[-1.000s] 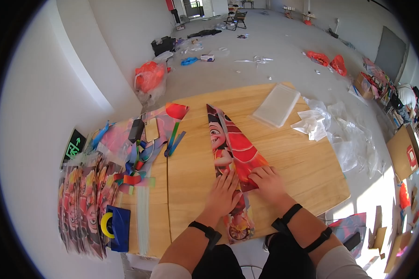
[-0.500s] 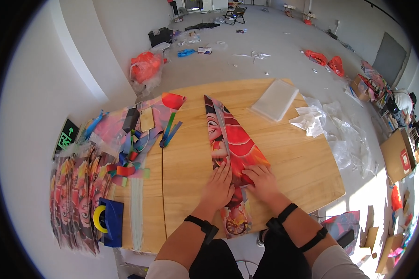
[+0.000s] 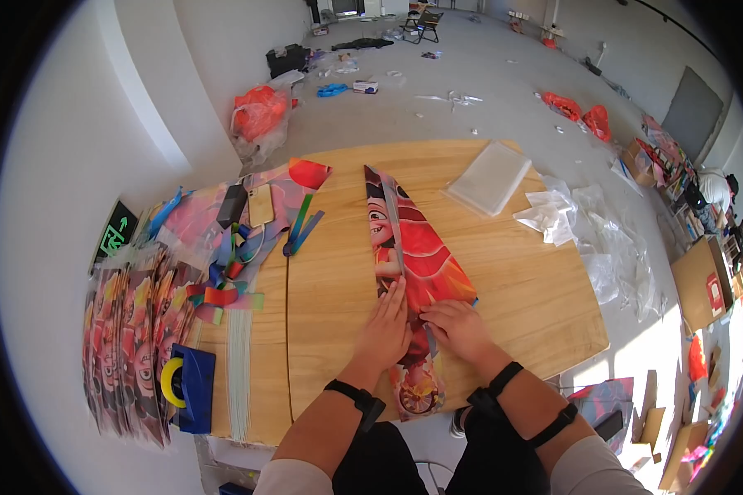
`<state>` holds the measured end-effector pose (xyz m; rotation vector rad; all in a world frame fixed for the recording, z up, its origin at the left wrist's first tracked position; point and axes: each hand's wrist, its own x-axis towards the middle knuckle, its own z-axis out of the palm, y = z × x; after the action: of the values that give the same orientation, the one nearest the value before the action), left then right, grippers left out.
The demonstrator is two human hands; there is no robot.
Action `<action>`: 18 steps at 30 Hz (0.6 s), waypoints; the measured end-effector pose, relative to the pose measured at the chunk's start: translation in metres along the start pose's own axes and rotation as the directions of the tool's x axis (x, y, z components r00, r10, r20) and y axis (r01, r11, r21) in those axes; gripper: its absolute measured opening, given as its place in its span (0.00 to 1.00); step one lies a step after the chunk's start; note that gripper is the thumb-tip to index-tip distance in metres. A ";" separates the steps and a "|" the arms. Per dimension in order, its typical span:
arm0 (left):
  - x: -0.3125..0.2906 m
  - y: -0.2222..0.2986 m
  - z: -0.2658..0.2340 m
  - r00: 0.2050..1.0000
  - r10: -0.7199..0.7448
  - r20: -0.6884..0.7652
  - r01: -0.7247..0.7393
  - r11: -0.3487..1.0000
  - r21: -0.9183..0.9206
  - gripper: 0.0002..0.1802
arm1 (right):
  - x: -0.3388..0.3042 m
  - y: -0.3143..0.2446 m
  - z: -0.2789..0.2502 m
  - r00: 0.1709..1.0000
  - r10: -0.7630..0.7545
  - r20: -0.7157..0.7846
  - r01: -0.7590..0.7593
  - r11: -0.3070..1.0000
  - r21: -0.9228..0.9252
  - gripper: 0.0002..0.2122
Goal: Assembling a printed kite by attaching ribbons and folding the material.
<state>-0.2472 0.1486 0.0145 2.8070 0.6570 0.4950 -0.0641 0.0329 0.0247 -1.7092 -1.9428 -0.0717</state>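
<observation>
A folded kite (image 3: 428, 252), printed with a cartoon figure in red, orange and black, lies lengthwise in front of me on the wooden table (image 3: 528, 313). Its pointed end faces away, and a thin strip runs down its length. My left hand (image 3: 382, 328) rests flat on the kite's left side, fingers stretched out forward. Across from it, my right hand (image 3: 458, 328) has its fingers bent and drawn together, tips at the kite's middle fold. What lies under those fingertips is hidden. The kite's lower part passes between my wrists toward the near edge.
Left on the table are colourful ribbons (image 3: 238, 256), a phone (image 3: 260, 206), a black box (image 3: 232, 206), thin white rods (image 3: 238, 375), a blue tape dispenser (image 3: 196, 392) and a stack of bagged prints (image 3: 128, 346). A clear plastic pack (image 3: 489, 177) sits far right, crumpled plastic (image 3: 607, 247) beyond.
My right hand has slid left, from the kite's right side toward its middle, its fingers drawing together. The left hand has moved slightly forward, staying flat on the kite.
</observation>
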 end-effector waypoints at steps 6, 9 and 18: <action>0.000 -0.002 0.002 1.000 -0.022 0.013 0.024 0.996 -0.090 0.38 | 0.003 -0.004 0.007 0.993 0.047 -0.111 -0.041 0.998 0.056 0.11; 0.001 -0.001 0.001 0.999 -0.020 0.032 0.022 0.998 -0.059 0.41 | 0.003 -0.007 0.007 0.991 0.066 -0.112 -0.056 0.994 0.090 0.11; 0.000 -0.001 0.003 0.999 -0.046 -0.001 0.046 0.996 -0.081 0.40 | 0.001 -0.008 0.001 0.999 0.039 -0.010 -0.039 0.999 -0.007 0.16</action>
<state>-0.2462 0.1493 0.0113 2.7100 0.6845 0.5054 -0.0715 0.0327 0.0267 -1.7479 -1.9030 -0.0733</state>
